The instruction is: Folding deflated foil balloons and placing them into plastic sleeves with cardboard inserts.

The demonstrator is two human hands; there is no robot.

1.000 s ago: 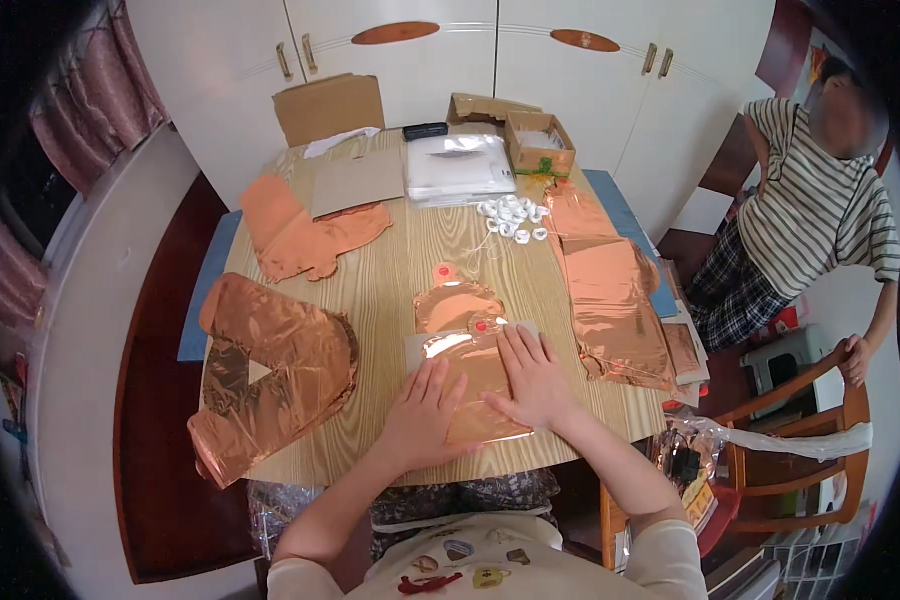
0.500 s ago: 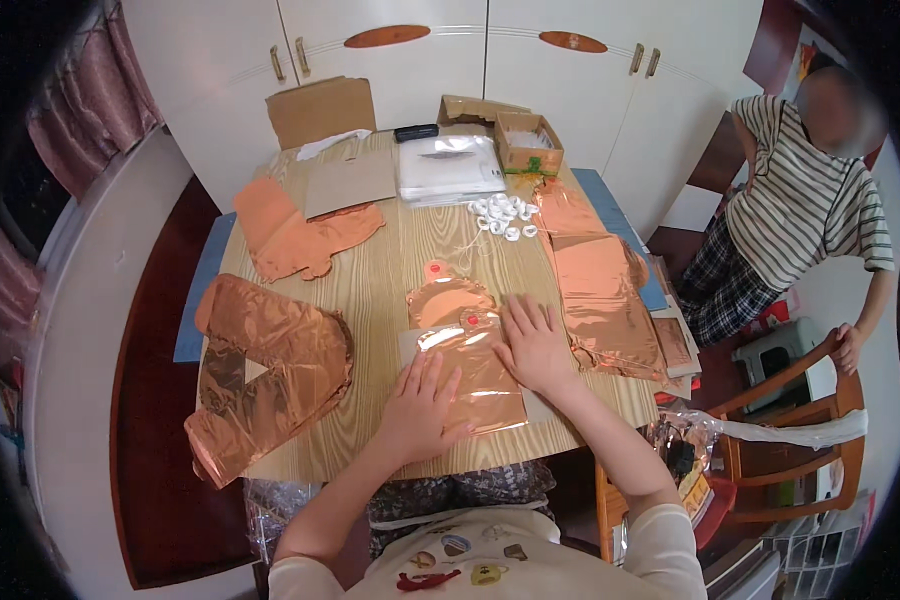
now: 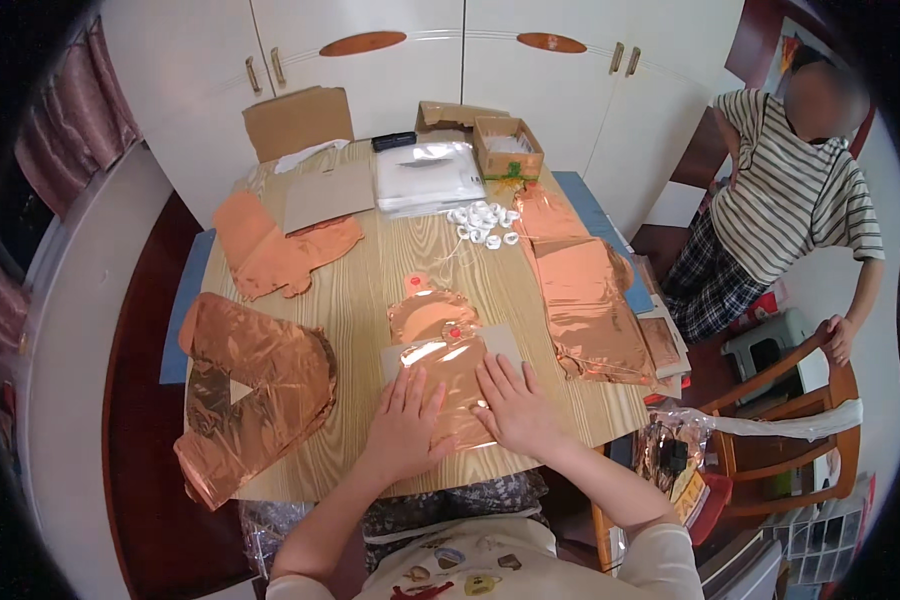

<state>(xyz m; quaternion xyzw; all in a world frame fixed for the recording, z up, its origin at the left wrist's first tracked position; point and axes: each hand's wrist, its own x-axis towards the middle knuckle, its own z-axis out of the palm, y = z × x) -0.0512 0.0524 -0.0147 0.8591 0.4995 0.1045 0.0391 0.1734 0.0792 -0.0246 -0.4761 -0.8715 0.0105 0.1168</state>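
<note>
A folded copper-coloured foil balloon (image 3: 462, 385) lies flat near the table's front edge, around a grey cardboard sheet (image 3: 497, 340) whose corners show at both sides. Its far end, with a tab marked by a red dot (image 3: 416, 282), stretches beyond the cardboard. My left hand (image 3: 407, 425) rests flat on the left part of the foil, fingers pointing away from me. On the right part lies my right hand (image 3: 515, 410), its fingers extended too. Both palms press on the foil, and neither hand grips anything.
Other flat foil balloons lie at near left (image 3: 260, 390), far left (image 3: 255, 245) and right (image 3: 590, 310). White ribbon rolls (image 3: 482, 222), clear plastic bags (image 3: 428, 180) and a small cardboard box (image 3: 508, 148) stand at the back. A person (image 3: 785, 210) holds a wooden chair (image 3: 830, 400) at right.
My right hand has slid toward me, from beside the balloon's far part down onto its right near side. My left hand stays nearly in place on the foil. The whole view has shifted slightly.
</note>
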